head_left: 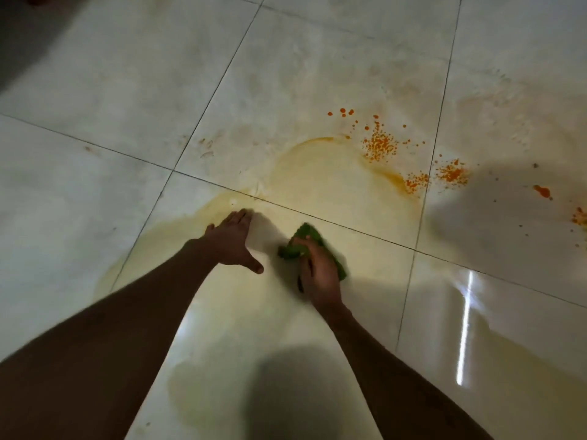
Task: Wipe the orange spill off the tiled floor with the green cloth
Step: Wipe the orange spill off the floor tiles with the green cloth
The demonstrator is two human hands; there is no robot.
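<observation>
Right hand (319,269) is pressing the green cloth (306,238) onto the tiled floor (95,90), fingers closed over it, left hand (233,238) lying spread and empty; strokes should be working outward toward the orange spill (379,146).

Glossy pale tiled floor (317,74), polished enough to throw back a bright streak of light at lower right, with thin dark grout lines. A thin, wet, yellowish film dulls the shine in the middle, and the orange spill (379,144) sits on it as grainy, matt specks. The green cloth (306,236) looks soft, crumpled and matt.
</observation>
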